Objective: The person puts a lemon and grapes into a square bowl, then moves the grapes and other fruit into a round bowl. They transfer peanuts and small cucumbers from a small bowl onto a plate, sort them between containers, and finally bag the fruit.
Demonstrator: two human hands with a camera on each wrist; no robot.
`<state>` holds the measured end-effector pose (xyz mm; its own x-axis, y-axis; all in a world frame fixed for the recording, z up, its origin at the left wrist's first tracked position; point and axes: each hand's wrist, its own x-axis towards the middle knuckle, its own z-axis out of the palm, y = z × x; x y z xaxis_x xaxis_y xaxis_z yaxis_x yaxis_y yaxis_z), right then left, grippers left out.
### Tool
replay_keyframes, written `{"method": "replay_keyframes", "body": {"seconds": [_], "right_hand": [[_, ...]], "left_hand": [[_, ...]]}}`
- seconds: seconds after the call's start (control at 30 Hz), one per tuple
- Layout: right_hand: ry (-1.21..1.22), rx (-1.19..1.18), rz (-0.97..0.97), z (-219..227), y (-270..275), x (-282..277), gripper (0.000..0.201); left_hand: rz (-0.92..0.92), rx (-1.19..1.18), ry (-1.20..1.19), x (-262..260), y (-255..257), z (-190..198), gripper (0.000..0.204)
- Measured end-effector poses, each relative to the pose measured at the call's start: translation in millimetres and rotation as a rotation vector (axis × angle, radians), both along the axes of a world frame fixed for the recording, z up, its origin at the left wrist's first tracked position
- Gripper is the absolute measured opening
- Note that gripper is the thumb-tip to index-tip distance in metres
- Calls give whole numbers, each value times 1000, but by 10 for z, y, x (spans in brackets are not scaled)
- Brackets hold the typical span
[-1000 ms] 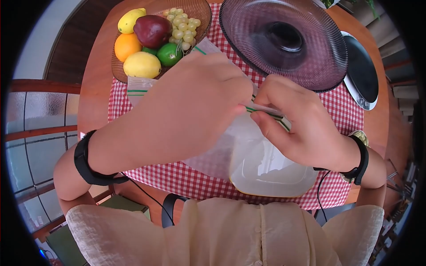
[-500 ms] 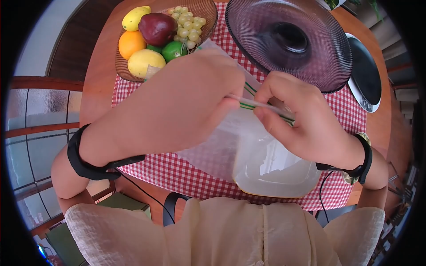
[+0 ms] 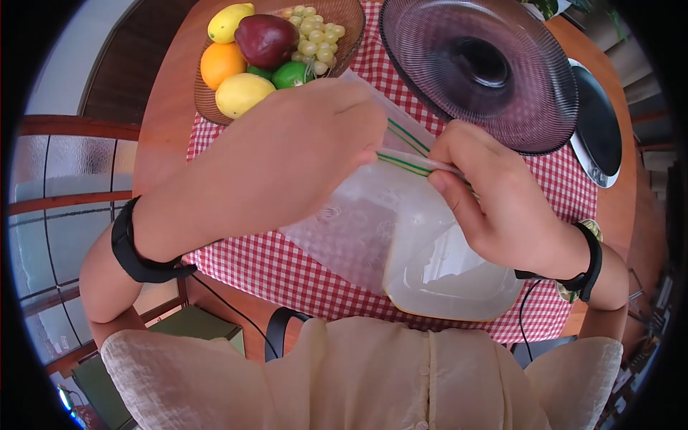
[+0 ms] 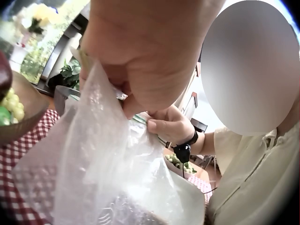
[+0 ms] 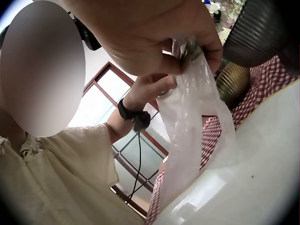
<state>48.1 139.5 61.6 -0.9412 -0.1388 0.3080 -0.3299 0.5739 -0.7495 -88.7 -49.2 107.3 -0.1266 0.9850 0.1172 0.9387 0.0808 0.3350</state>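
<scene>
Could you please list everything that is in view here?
Bag: one, clear with green seal stripes, held over the table.
Tub: one, white, near table edge.
Basket: one, brown, far left, holding fruit.
Grapes: one bunch, green, in basket.
Glass plate: one, purple, far centre.
Dark plate: one, far right.
Cloth: one, red check, on the table.
Left hand: pinches bag's top.
Right hand: pinches bag's top.

head looks down, wrists close, upward

No readable text, labels, brands, numbers or signs in any view.
</scene>
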Motion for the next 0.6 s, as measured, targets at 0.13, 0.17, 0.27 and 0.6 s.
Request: {"method": "replay_keyframes", "body": {"seconds": [0.13,0.17,0.27,0.6], "right_hand": [[-7,12,16,36,27,-1,7],[-5,13,16,37,28,2,7],[-11,5,32,35,22,6,6],[13,0,38,37,6,8,7]], "left_hand": [[-58,48,164,-52,-34,-42,19],[-68,63,222,-56,-40,-47,20],[-93,74,307,-85,-58,-126,19],[-214,68,334,-168,-79,-218,17]]}}
